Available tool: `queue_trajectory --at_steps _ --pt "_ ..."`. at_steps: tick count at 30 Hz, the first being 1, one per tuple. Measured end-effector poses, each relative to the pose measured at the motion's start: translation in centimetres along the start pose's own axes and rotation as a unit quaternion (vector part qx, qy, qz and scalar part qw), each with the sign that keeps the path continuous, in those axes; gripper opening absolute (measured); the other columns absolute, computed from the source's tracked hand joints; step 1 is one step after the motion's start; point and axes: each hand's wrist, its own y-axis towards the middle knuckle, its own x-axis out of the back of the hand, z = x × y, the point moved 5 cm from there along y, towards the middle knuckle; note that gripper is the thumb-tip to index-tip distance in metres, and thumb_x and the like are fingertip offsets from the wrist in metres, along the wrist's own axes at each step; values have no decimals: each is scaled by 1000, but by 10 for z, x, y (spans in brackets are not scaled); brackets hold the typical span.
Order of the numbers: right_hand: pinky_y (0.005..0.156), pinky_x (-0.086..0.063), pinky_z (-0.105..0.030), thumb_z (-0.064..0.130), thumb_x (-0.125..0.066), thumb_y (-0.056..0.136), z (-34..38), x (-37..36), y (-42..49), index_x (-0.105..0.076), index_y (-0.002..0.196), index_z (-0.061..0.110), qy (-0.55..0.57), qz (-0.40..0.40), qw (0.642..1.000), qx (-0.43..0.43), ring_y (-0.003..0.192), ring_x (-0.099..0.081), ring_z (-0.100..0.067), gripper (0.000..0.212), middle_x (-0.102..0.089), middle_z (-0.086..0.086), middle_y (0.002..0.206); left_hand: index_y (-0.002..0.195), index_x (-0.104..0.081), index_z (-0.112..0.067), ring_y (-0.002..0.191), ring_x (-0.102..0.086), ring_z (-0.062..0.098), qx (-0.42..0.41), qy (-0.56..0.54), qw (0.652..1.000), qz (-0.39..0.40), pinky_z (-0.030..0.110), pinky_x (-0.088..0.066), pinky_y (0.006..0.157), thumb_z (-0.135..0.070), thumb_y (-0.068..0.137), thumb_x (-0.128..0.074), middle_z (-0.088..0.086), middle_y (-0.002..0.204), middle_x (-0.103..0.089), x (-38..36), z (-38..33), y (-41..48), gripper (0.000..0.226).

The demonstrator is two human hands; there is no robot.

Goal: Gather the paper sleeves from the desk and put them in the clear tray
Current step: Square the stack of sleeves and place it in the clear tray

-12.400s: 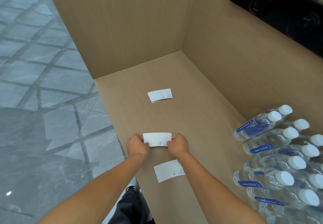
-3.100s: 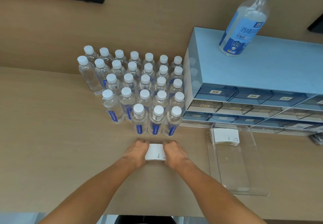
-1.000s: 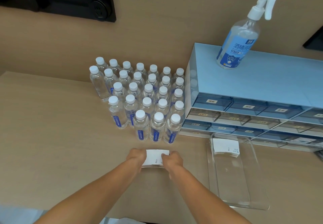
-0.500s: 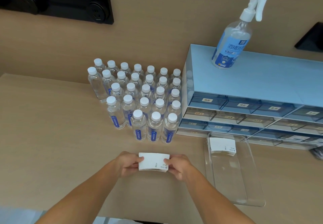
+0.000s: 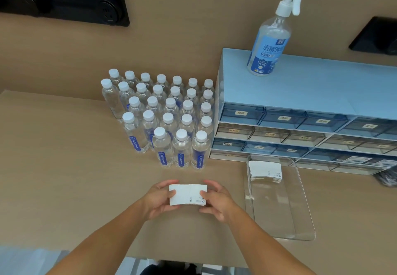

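Observation:
A small stack of white paper sleeves [image 5: 188, 194] is held just above the desk in front of me. My left hand [image 5: 158, 199] grips its left end and my right hand [image 5: 217, 200] grips its right end. To the right lies the clear tray [image 5: 283, 216], long side running away from me. Another pile of white sleeves [image 5: 265, 170] rests in the tray's far end. The near part of the tray holds nothing.
Several water bottles [image 5: 167, 120] with white caps stand in rows behind my hands. A blue drawer cabinet [image 5: 300, 111] sits behind the tray with a spray bottle [image 5: 270, 38] on top. The desk's front edge runs near the bottom of the view.
Over the last second my hands have lifted the sleeve stack slightly off the desk and squared it, staying left of the tray. Earlier I gathered sleeves at another part of the desk.

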Motion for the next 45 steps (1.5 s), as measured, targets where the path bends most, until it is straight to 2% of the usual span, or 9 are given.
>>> queue_trajectory --at_steps 3,10,16,22,28,37,40,42,45 --pt "86 -58 -52 -2 -54 93 -3 0 -9 -62 117 17 20 0 1000 6 104 -68 -31 32 -67 -15 119 124 -58 -10 108 -61 35 -4 20 1000 0 57 -48 99 4 95 -49 17 118 -63 -3 6 -4 33" --pt "79 -60 -47 -3 -53 93 -8 -2 -35 -66 106 12 44 -11 999 21 101 -69 -33 24 -70 -18 113 122 -61 -7 96 -67 31 5 49 998 33 49 -57 82 6 92 -52 16 110 -68 0 1 -13 34" --pt "82 -59 -51 -2 -55 92 -19 3 -60 -66 105 12 72 -55 995 36 98 -69 -34 22 -71 -19 108 120 -62 -6 101 -66 34 7 80 994 70 50 -57 84 7 91 -52 21 120 -67 -10 0 -24 34" --pt "71 -62 -45 -3 -54 92 6 44 -90 -66 103 14 73 -90 991 63 90 -70 -31 23 -70 -15 101 123 -60 -6 106 -64 36 -13 94 990 108 52 -55 87 7 92 -51 21 120 -66 -64 -14 -34 35" --pt "78 -60 -49 -5 -53 92 36 104 -106 -64 111 12 78 -103 987 91 98 -69 -32 27 -71 -14 104 124 -60 -8 109 -64 34 -34 134 984 110 50 -55 90 6 93 -49 19 123 -66 -135 -31 -37 36" --pt "80 -58 -50 -6 -49 93 55 228 -95 -62 116 10 66 -102 989 82 104 -66 -36 31 -67 -18 114 111 -59 -13 109 -61 33 -25 144 988 57 50 -56 87 7 95 -44 17 126 -61 -262 -9 -8 29" --pt "73 -59 -46 -5 -48 93 54 249 -80 -61 115 12 30 -105 992 57 100 -66 -31 31 -66 -17 119 120 -55 -13 101 -61 30 -17 144 989 18 47 -57 85 6 95 -41 13 117 -62 -280 9 5 34" --pt "66 -60 -41 -4 -47 93 54 250 -71 -60 114 14 9 -100 994 42 94 -66 -27 31 -68 -13 114 125 -53 -13 97 -61 27 -13 142 990 -18 45 -57 80 4 95 -39 11 110 -62 -283 18 11 37" --pt "74 -61 -43 -1 -43 92 52 246 -57 -59 110 19 -26 -127 991 23 86 -67 -23 31 -68 -6 99 126 -53 -15 91 -62 26 -17 130 988 -78 39 -56 67 0 96 -36 11 107 -63 -286 21 12 38"
